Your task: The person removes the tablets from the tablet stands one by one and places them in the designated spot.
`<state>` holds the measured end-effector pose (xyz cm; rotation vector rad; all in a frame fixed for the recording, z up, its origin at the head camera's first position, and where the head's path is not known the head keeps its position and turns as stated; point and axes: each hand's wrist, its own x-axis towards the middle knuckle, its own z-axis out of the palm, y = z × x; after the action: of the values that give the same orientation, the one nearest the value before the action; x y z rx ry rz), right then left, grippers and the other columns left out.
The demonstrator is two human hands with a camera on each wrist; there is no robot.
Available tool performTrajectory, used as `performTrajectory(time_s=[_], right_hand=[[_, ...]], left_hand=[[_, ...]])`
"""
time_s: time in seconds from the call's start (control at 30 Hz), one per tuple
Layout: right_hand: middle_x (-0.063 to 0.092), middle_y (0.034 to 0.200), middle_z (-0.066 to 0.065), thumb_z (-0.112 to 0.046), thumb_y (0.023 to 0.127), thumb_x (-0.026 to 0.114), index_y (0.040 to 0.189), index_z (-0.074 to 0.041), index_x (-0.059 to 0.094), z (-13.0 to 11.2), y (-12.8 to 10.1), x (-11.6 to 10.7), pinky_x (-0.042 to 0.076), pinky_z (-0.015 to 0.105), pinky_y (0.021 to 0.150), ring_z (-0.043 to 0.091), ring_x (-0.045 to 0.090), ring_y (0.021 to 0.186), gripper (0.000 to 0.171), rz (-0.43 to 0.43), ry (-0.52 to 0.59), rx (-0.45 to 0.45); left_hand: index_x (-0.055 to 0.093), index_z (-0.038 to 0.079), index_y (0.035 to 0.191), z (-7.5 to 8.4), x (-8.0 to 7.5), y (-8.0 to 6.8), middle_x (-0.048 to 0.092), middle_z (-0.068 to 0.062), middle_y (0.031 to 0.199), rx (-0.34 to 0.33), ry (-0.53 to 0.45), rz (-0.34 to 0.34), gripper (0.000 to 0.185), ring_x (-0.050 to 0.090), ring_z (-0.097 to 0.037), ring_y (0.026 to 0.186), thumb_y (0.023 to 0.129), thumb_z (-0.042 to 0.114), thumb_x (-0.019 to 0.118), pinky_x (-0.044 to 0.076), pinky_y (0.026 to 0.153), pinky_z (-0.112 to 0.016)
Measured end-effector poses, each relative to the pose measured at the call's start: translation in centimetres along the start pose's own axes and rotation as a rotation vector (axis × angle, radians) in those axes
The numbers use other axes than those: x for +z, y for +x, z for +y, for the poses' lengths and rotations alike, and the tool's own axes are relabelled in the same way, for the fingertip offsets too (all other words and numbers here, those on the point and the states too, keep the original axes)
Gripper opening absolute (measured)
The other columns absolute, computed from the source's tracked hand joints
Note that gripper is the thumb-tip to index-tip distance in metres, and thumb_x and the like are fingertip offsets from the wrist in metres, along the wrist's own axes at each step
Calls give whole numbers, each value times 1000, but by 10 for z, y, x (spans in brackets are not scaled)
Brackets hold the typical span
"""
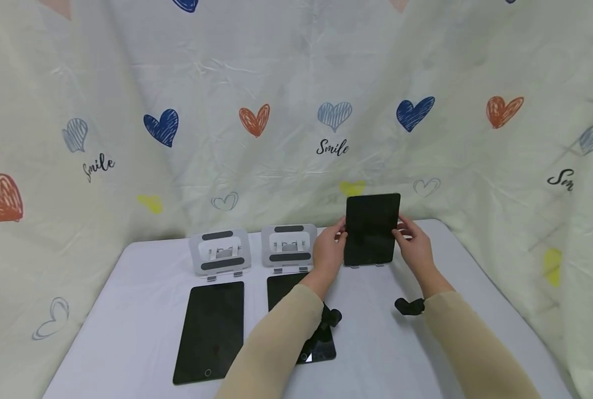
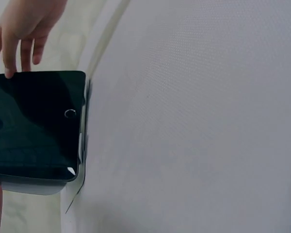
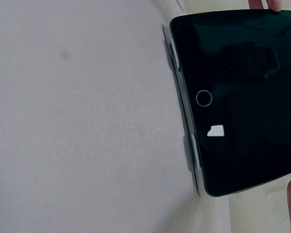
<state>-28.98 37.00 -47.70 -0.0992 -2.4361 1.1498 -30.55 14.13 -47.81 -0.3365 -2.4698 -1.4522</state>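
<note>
A black tablet (image 1: 372, 228) leans nearly upright on a stand at the back right of the table, its round home button low on the screen in the right wrist view. My left hand (image 1: 328, 252) holds its left edge, thumb towards the screen side. On the opposite edge, my right hand (image 1: 416, 249) holds it between thumb and fingers. Most of the stand is hidden behind the tablet; small lips (image 3: 195, 150) hook its lower edge. In the left wrist view the right hand (image 2: 31, 29) has its fingers along the tablet's side (image 2: 34, 121).
Two grey-white tablet stands (image 1: 220, 252) (image 1: 289, 245) stand unfolded at the back, left of the hands. Before them lie two black tablets, one (image 1: 211, 332) fully left, the other (image 1: 282, 287) partly under the left sleeve. A curtain with printed hearts (image 1: 286, 66) hangs behind the white table (image 1: 142, 310).
</note>
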Motion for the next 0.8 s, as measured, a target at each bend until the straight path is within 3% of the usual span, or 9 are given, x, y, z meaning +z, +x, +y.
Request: performTrajectory(time_s=[0.23,0.47,0.8], right_hand=[[64,122,19,-19,101,59,145,-13,52,-3,-2,1,41,6,70,25,62,105,45,42,39,46],[64,124,16,-24,101,59,145,-17,53,-3,-3,-1,44,10,68,-2,55,87,45,24,86,107],[63,122,19,-23,99,62,143,-13,55,-10,-3,-6,46,9,69,-8,56,85,45,18,168,88]], left_hand=[[56,36,141,-3,2,1,69,9,110,9,3,11,45,64,-10,100,99,24,63,53,84,-28],[58,36,139,-4,3,0,70,8,111,21,3,35,44,64,-10,104,97,23,65,53,86,-29],[58,36,139,-1,-4,0,71,7,110,39,-34,41,44,65,-10,103,97,22,66,53,84,-27]])
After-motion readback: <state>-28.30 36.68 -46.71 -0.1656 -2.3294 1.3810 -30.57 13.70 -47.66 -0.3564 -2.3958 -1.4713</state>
